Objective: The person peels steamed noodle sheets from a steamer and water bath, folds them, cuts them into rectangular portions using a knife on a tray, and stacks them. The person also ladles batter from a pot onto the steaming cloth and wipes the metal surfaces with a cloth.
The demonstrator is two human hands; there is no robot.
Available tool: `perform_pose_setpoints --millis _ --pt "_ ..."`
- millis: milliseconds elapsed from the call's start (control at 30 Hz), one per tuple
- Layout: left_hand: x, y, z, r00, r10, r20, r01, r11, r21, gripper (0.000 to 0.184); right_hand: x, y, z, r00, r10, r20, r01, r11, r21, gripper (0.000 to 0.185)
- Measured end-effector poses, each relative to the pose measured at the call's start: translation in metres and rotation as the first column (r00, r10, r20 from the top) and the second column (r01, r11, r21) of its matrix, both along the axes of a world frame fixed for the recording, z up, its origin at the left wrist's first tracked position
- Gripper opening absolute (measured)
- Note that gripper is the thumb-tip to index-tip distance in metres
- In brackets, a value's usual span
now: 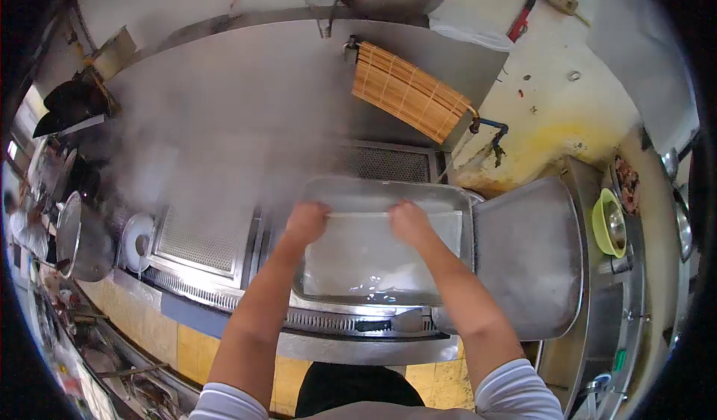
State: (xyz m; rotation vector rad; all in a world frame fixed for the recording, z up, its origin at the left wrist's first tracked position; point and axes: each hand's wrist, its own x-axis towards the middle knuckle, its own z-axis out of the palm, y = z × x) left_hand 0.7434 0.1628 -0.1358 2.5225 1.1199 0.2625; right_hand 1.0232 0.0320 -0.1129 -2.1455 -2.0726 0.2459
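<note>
A rectangular metal tray (388,188) lies in front of me on the steel counter. A thin, pale, wet-looking sheet (381,252) covers much of its inside, with glossy reflections toward the near side. I cannot tell whether it is cloth or food. My left hand (308,223) is closed at the sheet's far left. To its right, my right hand (409,223) is also closed on the far edge. A straight pale strip of the sheet's edge (358,214) runs between the two fists. The fingertips are mostly hidden.
Thick steam hides part of the counter at left, above a perforated metal panel (202,241). Another metal tray (529,259) leans at right, beside a green bowl (609,223). A bamboo mat (409,91) hangs on a pipe behind. A knife-like tool (407,320) lies on the front ledge.
</note>
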Motion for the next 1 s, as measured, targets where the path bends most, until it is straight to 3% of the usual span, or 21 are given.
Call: perform_pose_setpoints --millis 67,267,367,667,867,1000 --pt "-0.004 -0.002 0.006 0.998 -0.052 -0.026 0.053 0.996 0.078 0.019 -0.001 0.01 -0.011 0.994 -0.037 0.101 0.052 0.987 -0.154 0.022" --pt "-0.006 -0.006 0.005 0.999 -0.031 0.011 0.03 0.995 0.092 0.015 0.03 0.002 -0.032 0.997 -0.068 0.048 0.072 0.993 -0.097 0.02" --pt "-0.005 -0.008 0.01 0.999 -0.032 0.01 0.031 0.996 0.085 0.013 0.018 -0.013 -0.003 0.965 -0.223 -0.139 0.244 0.957 0.156 0.017" --pt "-0.009 -0.008 0.002 0.997 -0.055 0.06 0.047 0.991 0.124 0.014 0.006 -0.007 -0.024 0.977 -0.197 0.084 0.194 0.98 0.04 0.016" --pt "-0.013 -0.012 -0.002 0.989 -0.053 0.14 0.031 0.988 0.154 0.016 -0.004 -0.004 0.0 0.982 -0.181 -0.055 0.184 0.982 0.051 0.02" --pt "-0.016 -0.014 -0.015 0.975 -0.039 0.218 0.015 0.994 0.111 0.016 -0.017 0.013 0.044 0.75 -0.194 -0.633 0.256 0.967 0.008 0.02"
